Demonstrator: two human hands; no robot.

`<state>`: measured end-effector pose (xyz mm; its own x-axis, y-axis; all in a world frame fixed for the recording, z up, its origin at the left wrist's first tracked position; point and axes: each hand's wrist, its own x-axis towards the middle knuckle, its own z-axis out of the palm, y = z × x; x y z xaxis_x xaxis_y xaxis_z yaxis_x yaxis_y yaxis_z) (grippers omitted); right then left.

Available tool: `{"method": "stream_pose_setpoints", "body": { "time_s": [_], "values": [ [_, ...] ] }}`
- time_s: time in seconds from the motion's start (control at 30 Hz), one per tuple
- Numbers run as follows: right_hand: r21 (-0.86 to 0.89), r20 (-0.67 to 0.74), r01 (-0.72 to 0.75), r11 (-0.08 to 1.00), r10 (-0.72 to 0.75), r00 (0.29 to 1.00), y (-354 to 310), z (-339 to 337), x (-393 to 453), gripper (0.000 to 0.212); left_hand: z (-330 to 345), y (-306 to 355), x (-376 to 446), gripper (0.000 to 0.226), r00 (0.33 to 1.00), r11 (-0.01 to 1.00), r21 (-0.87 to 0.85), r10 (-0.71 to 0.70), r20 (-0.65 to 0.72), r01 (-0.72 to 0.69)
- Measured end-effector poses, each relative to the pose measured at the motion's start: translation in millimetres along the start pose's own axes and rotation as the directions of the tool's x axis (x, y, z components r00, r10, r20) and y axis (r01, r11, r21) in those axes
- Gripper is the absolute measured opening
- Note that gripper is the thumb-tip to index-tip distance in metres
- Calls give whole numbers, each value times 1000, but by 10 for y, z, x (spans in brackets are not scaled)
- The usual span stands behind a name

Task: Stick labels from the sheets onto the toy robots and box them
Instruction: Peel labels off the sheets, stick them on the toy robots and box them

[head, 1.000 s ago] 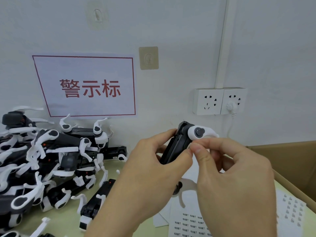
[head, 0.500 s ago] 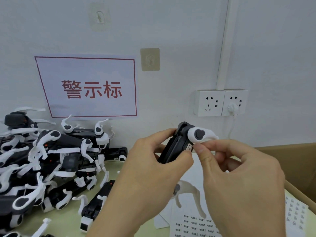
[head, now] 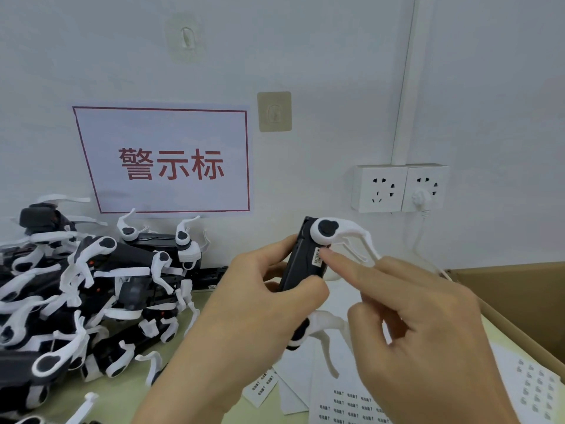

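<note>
Head cam view: the left hand is wrapped around a black-and-white plastic toy robot, thumb on the near side and fingers curled behind, holding it up off the table in front of the white wall. The right hand has its index finger stretched out, tip pressing on a small white label stuck on the robot's black body just under the round white shoulder joint; the rest of that hand's fingers are loosely curled and holding nothing. The robot's thin white legs stick out to the right and down, and the hands cover most of its lower half, so can't see much there. On the left there's a big messy pile of matching black-and-white toy robots heaped on the pale green table, pushed up against the wall. Under the hands are white label sheets printed with rows of tiny labels, lying flat and partly hidden by the right hand. A brown cardboard box sits at the right edge, another sheet beside its wall. On the wall: a white paper sign with red characters, two adhesive hooks, and a white double socket with a plug in it.
</note>
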<state>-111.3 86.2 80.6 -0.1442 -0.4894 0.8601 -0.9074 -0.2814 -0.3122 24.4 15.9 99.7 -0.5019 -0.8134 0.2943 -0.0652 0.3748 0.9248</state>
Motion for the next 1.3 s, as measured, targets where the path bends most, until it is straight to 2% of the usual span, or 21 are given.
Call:
{"method": "stream_pose_setpoints", "body": {
  "time_s": [0.2, 0.43, 0.63, 0.77, 1.0, 1.17, 1.3],
  "values": [
    [-27, -31, 96, 995, -97, 995, -9, -31, 14, 51, -19, 9, -12, 39, 1000, 1000, 4, 25, 3, -25],
    [28, 58, 92, 995, -94, 994, 29, -29, 10, 54, -42, 5, -11, 33, 999, 1000, 1, 29, 24, -29],
    [136, 92, 144, 980, -157, 983, 64, -53, 23, 52, -59, -13, -10, 32, 999, 999, 39, 28, 24, -29],
    [196, 62, 169, 966, -184, 981, 123, -79, 21, 50, -41, -31, 3, 40, 1000, 999, 45, 11, 2, -11],
    [83, 48, 142, 986, -146, 988, 162, -41, -20, 56, -30, -34, 5, 42, 1000, 999, 46, 6, 4, -7],
    [99, 97, 143, 985, -153, 983, 243, 17, -45, 60, -46, -52, 11, 38, 999, 998, 64, -21, -36, 23],
    [190, -70, 84, 978, -72, 995, 268, 17, -50, 40, -72, -87, 31, 48, 999, 997, 73, -36, -35, 39]
  ]
}}
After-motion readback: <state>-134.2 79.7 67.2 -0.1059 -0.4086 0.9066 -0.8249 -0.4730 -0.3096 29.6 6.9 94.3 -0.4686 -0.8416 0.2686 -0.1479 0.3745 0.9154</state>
